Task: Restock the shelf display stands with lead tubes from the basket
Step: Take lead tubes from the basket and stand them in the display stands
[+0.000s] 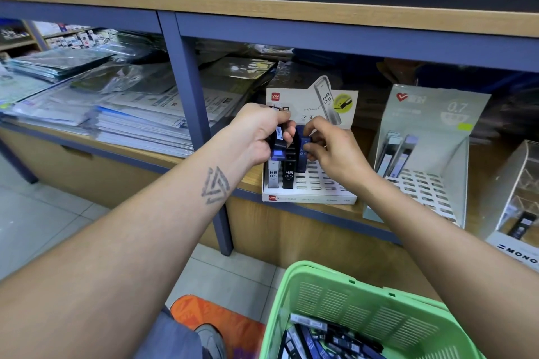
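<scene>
A white HB 0.5 display stand (313,198) sits on the wooden shelf, with a grey tube (273,176) and a black tube (288,176) standing in its front left slots. My left hand (259,134) grips a small bundle of dark lead tubes (278,144) just above the stand. My right hand (329,148) pinches a blue lead tube (303,154) that stands upright over the slots. The green basket (370,309) at the bottom holds several more tubes (323,338).
A grey 0.7 display stand (431,172) with two tubes stands to the right, and a clear stand (519,201) beyond it. Stacks of wrapped paper goods (116,108) fill the shelf left of a blue post (201,125). Tiled floor lies below.
</scene>
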The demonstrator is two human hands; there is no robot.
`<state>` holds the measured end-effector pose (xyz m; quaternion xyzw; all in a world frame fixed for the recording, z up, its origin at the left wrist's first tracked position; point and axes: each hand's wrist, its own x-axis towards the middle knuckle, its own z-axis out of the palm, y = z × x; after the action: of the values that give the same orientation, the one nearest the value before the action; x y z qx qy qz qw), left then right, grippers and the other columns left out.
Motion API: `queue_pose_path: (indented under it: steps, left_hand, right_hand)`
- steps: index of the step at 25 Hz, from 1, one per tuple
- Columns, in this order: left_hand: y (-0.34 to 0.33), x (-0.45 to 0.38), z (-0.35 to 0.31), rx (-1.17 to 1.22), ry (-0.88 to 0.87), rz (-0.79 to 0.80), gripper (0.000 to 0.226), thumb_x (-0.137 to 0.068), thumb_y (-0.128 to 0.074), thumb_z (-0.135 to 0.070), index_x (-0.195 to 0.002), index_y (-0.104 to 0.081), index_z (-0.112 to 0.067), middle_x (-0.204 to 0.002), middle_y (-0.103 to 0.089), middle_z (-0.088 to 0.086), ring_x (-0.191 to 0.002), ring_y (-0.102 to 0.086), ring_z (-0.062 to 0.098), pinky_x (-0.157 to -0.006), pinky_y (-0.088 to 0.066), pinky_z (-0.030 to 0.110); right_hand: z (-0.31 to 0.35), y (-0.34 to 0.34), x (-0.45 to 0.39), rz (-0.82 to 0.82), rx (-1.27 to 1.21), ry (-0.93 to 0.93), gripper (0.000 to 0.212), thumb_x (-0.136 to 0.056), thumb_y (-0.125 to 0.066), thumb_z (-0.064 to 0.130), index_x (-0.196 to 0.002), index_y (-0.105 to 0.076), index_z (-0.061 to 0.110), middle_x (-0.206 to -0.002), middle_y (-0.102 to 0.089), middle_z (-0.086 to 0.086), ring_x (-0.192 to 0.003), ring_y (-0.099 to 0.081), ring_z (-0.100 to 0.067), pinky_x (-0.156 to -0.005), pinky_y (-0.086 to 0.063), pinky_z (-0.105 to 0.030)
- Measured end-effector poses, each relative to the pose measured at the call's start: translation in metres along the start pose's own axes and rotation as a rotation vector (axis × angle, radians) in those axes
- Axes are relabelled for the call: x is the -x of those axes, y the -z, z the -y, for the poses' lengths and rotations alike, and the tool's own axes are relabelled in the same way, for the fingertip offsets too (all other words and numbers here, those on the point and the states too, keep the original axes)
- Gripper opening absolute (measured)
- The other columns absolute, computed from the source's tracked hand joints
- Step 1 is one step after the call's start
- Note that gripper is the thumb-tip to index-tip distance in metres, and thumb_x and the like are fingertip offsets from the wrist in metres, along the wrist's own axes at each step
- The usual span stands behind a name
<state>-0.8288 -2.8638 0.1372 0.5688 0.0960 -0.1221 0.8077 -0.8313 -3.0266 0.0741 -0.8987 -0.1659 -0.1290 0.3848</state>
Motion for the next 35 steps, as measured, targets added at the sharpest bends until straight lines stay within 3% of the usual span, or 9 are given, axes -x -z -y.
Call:
queue_pose_path:
  steps: [5, 9, 13, 15, 19, 22, 25, 29, 35]
  left_hand:
    - [0.0, 0.002, -0.001, -0.01, 0.031, 0.003, 0.005, -0.102, -0.051, -0.003, -0.101, -0.056, -0.004, -0.072, -0.058, 0.014, -0.046, -0.051, 0.014, -0.037, -0.04, 0.017]
    - [0.0, 0.007, -0.004, 0.029, 0.102, 0.065, 0.016, -0.099, -0.042, -0.004, -0.109, -0.054, -0.002, -0.082, -0.062, 0.018, -0.056, -0.057, 0.02, -0.045, -0.045, 0.022]
    - [-0.004, 0.011, -0.001, -0.001, 0.074, 0.181, 0.021, -0.102, -0.039, 0.004, -0.118, -0.053, 0.007, -0.091, -0.066, 0.022, -0.072, -0.068, 0.025, -0.054, -0.058, 0.028]
    - [-0.008, 0.014, 0.002, -0.008, 0.063, 0.223, 0.02, -0.101, -0.042, 0.007, -0.118, -0.053, 0.007, -0.096, -0.066, 0.024, -0.077, -0.071, 0.029, -0.059, -0.062, 0.032]
    - [-0.014, 0.016, 0.007, 0.039, 0.02, 0.19, 0.028, -0.099, -0.045, 0.012, -0.124, -0.049, 0.0, -0.103, -0.06, 0.028, -0.075, -0.07, 0.037, -0.059, -0.062, 0.047]
    - [-0.017, 0.016, 0.011, -0.008, 0.029, 0.207, 0.024, -0.1, -0.043, 0.01, -0.119, -0.055, 0.0, -0.11, -0.062, 0.028, -0.088, -0.07, 0.041, -0.066, -0.058, 0.051]
    - [-0.017, 0.014, 0.012, 0.001, 0.025, 0.195, 0.028, -0.102, -0.041, 0.009, -0.127, -0.052, 0.004, -0.113, -0.063, 0.026, -0.104, -0.066, 0.045, -0.07, -0.059, 0.049]
    - [-0.012, 0.012, 0.01, -0.075, 0.001, 0.182, 0.026, -0.1, -0.039, 0.014, -0.122, -0.049, 0.004, -0.1, -0.064, 0.031, -0.083, -0.069, 0.046, -0.061, -0.062, 0.052]
    - [-0.014, 0.015, 0.015, -0.337, -0.063, 0.15, 0.024, -0.1, -0.044, 0.013, -0.121, -0.049, 0.004, -0.088, -0.065, 0.03, -0.072, -0.068, 0.041, -0.067, -0.059, 0.054]
  right_hand:
    - [-0.011, -0.002, 0.001, -0.081, 0.206, 0.053, 0.023, -0.096, -0.063, 0.007, -0.114, -0.074, 0.015, -0.105, -0.069, -0.002, -0.098, -0.063, -0.02, -0.088, -0.052, -0.037]
    - [-0.009, 0.002, 0.001, -0.036, 0.284, 0.013, 0.036, -0.097, -0.06, 0.007, -0.13, -0.067, 0.019, -0.112, -0.061, 0.003, -0.103, -0.057, -0.017, -0.087, -0.045, -0.028]
    - [0.009, 0.019, 0.001, -0.145, -0.275, -0.186, 0.03, -0.096, -0.061, 0.01, -0.122, -0.067, 0.022, -0.098, -0.072, -0.002, -0.084, -0.067, -0.014, -0.073, -0.054, -0.031]
    - [0.021, 0.029, 0.003, -0.12, -0.537, -0.229, 0.029, -0.096, -0.063, 0.011, -0.124, -0.066, 0.016, -0.099, -0.073, -0.004, -0.085, -0.07, -0.014, -0.072, -0.056, -0.033]
    - [0.029, 0.045, 0.018, 0.072, -0.347, -0.028, 0.062, -0.084, -0.081, 0.03, -0.14, -0.054, 0.031, -0.138, -0.058, 0.008, -0.122, -0.059, -0.007, -0.102, -0.05, -0.032]
    - [0.031, 0.051, 0.024, 0.201, -0.213, -0.018, 0.079, -0.076, -0.087, 0.035, -0.146, -0.05, 0.032, -0.154, -0.045, 0.007, -0.137, -0.047, -0.007, -0.117, -0.039, -0.038]
    - [0.033, 0.057, 0.026, 0.219, -0.265, -0.058, 0.068, -0.086, -0.079, 0.023, -0.147, -0.05, 0.023, -0.146, -0.055, 0.008, -0.124, -0.058, 0.002, -0.113, -0.044, -0.032]
    - [0.034, 0.058, 0.026, 0.162, -0.271, -0.071, 0.066, -0.086, -0.056, -0.012, -0.148, -0.049, 0.011, -0.139, -0.06, 0.004, -0.123, -0.059, 0.001, -0.11, -0.045, -0.026]
    - [0.027, 0.044, 0.018, 0.06, -0.166, -0.079, 0.066, -0.083, -0.069, -0.002, -0.144, -0.054, 0.021, -0.113, -0.072, -0.002, -0.095, -0.073, -0.014, -0.091, -0.059, -0.036]
